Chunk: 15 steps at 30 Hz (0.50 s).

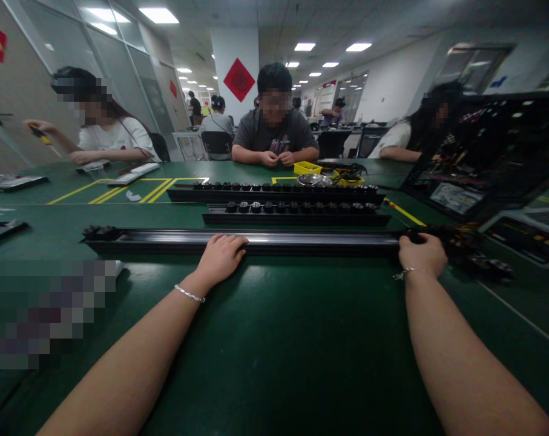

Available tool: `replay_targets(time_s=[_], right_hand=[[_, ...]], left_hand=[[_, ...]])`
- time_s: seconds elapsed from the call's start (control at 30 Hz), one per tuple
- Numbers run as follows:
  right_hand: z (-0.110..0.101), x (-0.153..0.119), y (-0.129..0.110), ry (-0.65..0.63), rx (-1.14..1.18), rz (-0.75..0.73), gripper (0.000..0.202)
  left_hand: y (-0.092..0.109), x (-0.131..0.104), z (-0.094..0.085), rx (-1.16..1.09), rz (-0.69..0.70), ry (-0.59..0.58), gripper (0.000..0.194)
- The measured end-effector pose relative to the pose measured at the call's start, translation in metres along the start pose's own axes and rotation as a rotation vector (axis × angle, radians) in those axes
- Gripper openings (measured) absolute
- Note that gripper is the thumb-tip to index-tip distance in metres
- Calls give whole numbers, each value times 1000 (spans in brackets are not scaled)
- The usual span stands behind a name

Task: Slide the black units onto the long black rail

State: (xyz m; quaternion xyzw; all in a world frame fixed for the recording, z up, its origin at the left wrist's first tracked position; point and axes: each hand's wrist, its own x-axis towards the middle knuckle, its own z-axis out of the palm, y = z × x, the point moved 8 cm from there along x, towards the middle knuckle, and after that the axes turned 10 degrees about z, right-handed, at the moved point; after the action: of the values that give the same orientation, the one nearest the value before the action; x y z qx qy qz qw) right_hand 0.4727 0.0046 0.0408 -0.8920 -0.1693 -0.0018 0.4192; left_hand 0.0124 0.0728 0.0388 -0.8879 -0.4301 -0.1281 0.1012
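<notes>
The long rail (322,238) is black, a pale silvery sheen streaking its channel, against a deep green tabletop (301,345). Silver bracelets (189,293) gleam just on the near side of the rail. Beyond it I see two shorter black rails (296,218) with dark parts (281,207) glinting silver, yellow stripes (160,190), and a bright yellow tray (307,168). Farther past the rail come a dark grey T-shirt (296,130) and a red diamond (239,80) on a whitish pillar (234,43).

Bright rectangular ceiling lights (158,15) recede through a long room. Glass panels (99,57) line the left side; a pale pillar (235,43) bears a red diamond-shaped decoration (239,80). Dark chairs (217,144) stand beside farther desks (184,140), and a white wall (394,66) runs along the right.
</notes>
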Motion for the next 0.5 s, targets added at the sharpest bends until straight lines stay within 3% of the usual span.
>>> replay_targets(time_s=[0.5], right_hand=[[-2,8,5,38,21,13,46]], left_hand=[[-2,0,-1,-1,-18,0,23]])
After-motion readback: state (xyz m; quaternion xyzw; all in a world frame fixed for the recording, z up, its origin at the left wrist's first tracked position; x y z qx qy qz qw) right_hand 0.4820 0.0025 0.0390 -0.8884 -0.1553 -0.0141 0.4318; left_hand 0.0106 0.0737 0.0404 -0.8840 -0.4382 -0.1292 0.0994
